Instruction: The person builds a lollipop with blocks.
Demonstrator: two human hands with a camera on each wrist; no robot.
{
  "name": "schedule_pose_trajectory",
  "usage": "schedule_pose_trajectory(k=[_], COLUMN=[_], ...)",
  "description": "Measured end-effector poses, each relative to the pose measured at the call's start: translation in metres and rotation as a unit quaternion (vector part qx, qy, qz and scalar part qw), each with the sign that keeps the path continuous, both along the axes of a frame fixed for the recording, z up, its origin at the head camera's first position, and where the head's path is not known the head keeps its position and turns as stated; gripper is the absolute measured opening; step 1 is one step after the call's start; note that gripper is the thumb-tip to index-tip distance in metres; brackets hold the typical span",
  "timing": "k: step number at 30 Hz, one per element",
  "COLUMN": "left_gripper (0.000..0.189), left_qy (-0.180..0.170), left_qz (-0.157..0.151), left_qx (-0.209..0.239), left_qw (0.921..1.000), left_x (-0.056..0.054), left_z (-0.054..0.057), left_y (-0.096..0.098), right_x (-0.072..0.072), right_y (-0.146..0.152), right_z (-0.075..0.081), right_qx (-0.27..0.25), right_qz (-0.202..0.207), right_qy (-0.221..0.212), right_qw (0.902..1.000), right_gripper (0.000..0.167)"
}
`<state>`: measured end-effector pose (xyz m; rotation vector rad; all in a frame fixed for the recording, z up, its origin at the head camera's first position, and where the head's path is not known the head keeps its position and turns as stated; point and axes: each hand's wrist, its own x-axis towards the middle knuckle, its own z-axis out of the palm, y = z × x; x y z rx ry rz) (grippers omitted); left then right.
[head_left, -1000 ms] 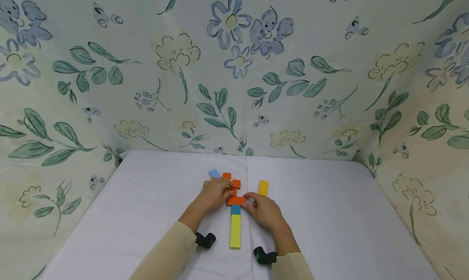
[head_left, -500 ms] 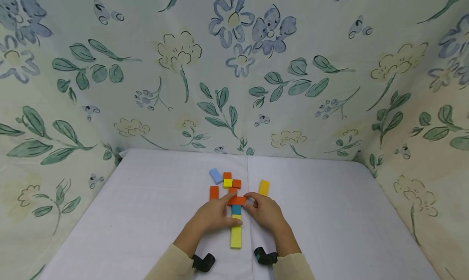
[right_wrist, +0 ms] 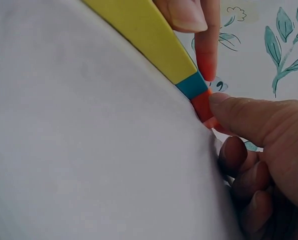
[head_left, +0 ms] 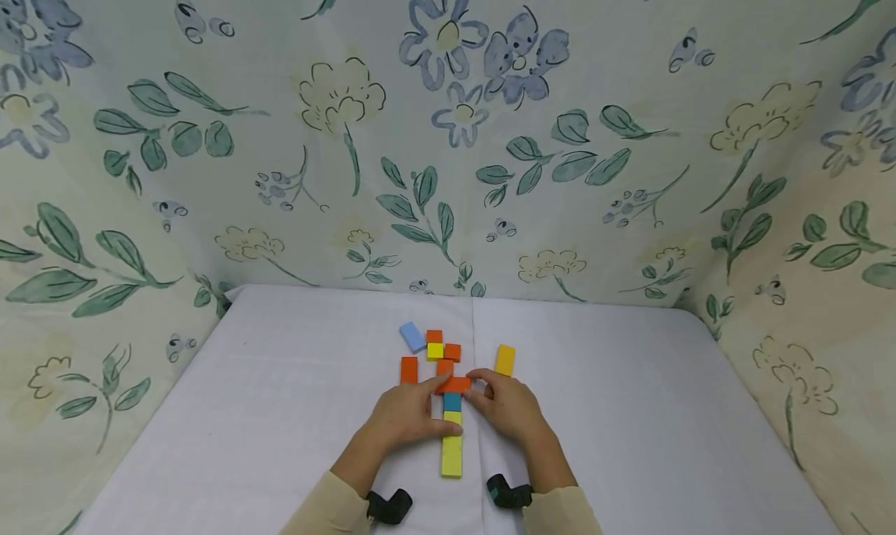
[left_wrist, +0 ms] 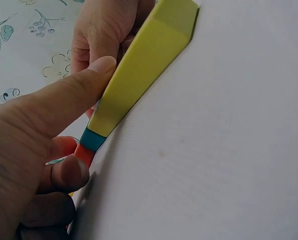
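Note:
A row of wooden blocks runs toward me in the head view: a long yellow block (head_left: 451, 459), a blue block (head_left: 452, 402), and an orange block (head_left: 459, 384) lying crosswise. My right hand (head_left: 512, 407) pinches the orange block's right end between thumb and index finger. From the other side, my left hand (head_left: 400, 414) lays its thumb on the yellow block (left_wrist: 144, 70) and reaches its index finger to the orange block's left end. Beyond the crosswise block lie another orange block (head_left: 444, 366), a small orange cube (head_left: 453, 352), a yellow cube (head_left: 435, 351) and an orange cube (head_left: 434, 336).
Loose blocks lie around the row: a light blue one (head_left: 413, 337) behind, an orange one (head_left: 409, 368) left, and a yellow-orange one (head_left: 505, 359) right. All rest on a white-covered table (head_left: 301, 340). A floral cloth (head_left: 420, 169) hangs behind it.
My left hand has come back toward me from the far cubes to the orange and yellow blocks, uncovering the yellow cube and the left orange block. My right hand stays in place.

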<state>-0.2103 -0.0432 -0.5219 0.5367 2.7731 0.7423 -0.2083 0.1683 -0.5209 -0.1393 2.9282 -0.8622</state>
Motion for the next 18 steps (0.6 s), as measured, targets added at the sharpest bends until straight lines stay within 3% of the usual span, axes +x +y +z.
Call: schedule_pose_trajectory(k=[8,18], left_gripper=[0.096,0.103], left_qy=[-0.012,-0.006], left_qz=[0.007,-0.005], left_qx=[0.012,0.010], left_qw=[0.9998,0.9999], left_x=[0.0010,-0.0022], left_z=[0.0005,-0.0010], left_y=[-0.0005,-0.0007], right_x=[0.0013,0.0009], right_y=[-0.0014,-0.0009], right_z=[0.0005,-0.0006], right_qx=[0.010,0.003], right_qz=[0.000,-0.005], right_qy=[-0.002,-0.002], right_qw=[0.9999,1.0000], right_gripper=[0.034,0.033])
